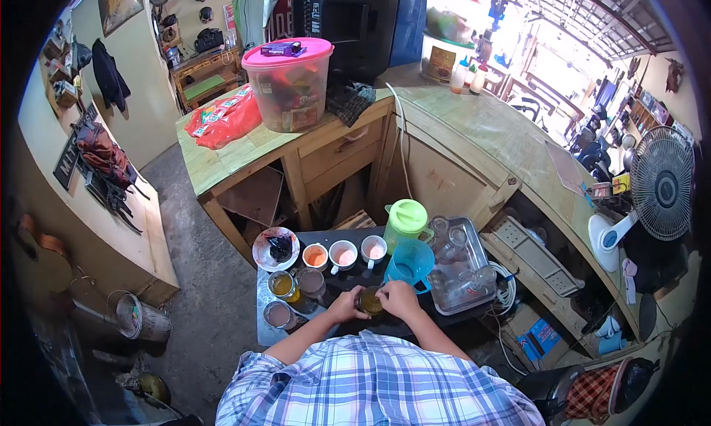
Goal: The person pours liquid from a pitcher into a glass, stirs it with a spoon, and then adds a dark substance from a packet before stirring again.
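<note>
Between my two hands is a glass (369,301) of yellow-brown drink, low over the dark tabletop (333,279). My left hand (347,304) closes on its left side and my right hand (399,300) on its right. Just beyond my right hand stands a blue pitcher (409,260), with a green lidded pitcher (406,220) behind it. Left of my hands are a glass of yellow drink (283,284) and two glasses of brownish drink, one nearer (279,315) and one farther (310,282). Three white cups, one orange (315,256) and two pink inside (343,255) (373,249), form a row behind.
A tray (449,302) at the right holds several clear glasses. A bowl (275,237) with black plastic sits at the table's far left corner. Wooden counters (459,108) rise beyond, carrying a pink-lidded tub (287,85) and a fan (661,185). White cable (506,289) lies coiled beside the tray.
</note>
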A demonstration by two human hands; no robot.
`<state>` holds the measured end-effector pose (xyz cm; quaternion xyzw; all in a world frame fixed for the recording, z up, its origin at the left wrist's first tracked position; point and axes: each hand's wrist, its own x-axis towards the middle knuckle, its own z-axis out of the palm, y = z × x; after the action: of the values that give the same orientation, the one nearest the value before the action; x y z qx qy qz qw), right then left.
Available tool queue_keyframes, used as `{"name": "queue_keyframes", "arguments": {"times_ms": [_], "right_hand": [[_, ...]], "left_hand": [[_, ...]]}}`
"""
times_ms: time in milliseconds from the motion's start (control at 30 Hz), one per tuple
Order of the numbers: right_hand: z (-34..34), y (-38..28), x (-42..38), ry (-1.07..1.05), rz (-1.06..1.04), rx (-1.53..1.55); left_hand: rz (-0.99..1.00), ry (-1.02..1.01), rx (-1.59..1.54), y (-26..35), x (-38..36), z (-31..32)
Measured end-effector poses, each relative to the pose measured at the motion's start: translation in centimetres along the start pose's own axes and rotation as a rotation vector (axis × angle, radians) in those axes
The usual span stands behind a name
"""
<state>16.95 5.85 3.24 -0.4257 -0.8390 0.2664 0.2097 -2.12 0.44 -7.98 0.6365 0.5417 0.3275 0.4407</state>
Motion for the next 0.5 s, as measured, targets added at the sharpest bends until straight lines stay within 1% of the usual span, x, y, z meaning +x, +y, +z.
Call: {"name": "queue_keyframes", "arguments": {"times_ms": [33, 67, 133, 167, 200, 233, 267, 333, 367, 433, 467, 500], "right_hand": [[0.0, 0.0, -0.1, -0.123, 0.069, -0.033], [0.1, 0.0, -0.1, -0.122, 0.069, -0.032], [0.5, 0.1, 0.1, 0.109, -0.058, 0.071], [0.6, 0.3, 0.1, 0.108, -0.060, 0.070], [0.6, 0.4, -0.1, 0.020, -0.004, 0.022], [0.6, 0.4, -0.2, -0.068, 0.053, -0.026], [0.6, 0.5, -0.1, -0.068, 0.053, -0.026], [-0.2, -0.5, 0.1, 0.011, 0.033, 0.084], [0.0, -0.3, 0.1, 0.011, 0.031, 0.084], [0.4, 0.0, -0.1, 0.004, 0.059, -0.073], [0.6, 0.2, -0.1, 0.003, 0.058, -0.073], [0.6, 0.3, -0.1, -0.020, 0.049, 0.012]], "left_hand": [[-0.001, -0.001, 0.000, 0.0, 0.0, 0.0], [-0.003, -0.009, 0.004, 0.0, 0.0, 0.0], [-0.003, -0.015, 0.008, 0.6, 0.0, -0.4], [-0.060, -0.044, 0.006, 0.9, 0.0, -0.5], [-0.116, -0.073, 0.002, 1.0, 0.0, -0.5], [-0.116, -0.072, 0.001, 0.7, 0.1, -0.4], [-0.092, -0.065, -0.008, 0.5, 0.1, -0.3], [-0.066, -0.061, -0.017, 0.8, 0.0, -0.4], [-0.074, -0.060, -0.011, 1.0, 0.0, -0.4], [-0.083, -0.054, -0.006, 0.8, 0.0, -0.4], [-0.088, -0.065, 0.004, 0.7, 0.0, -0.4], [-0.093, -0.077, 0.015, 0.8, 0.1, -0.5]]}}
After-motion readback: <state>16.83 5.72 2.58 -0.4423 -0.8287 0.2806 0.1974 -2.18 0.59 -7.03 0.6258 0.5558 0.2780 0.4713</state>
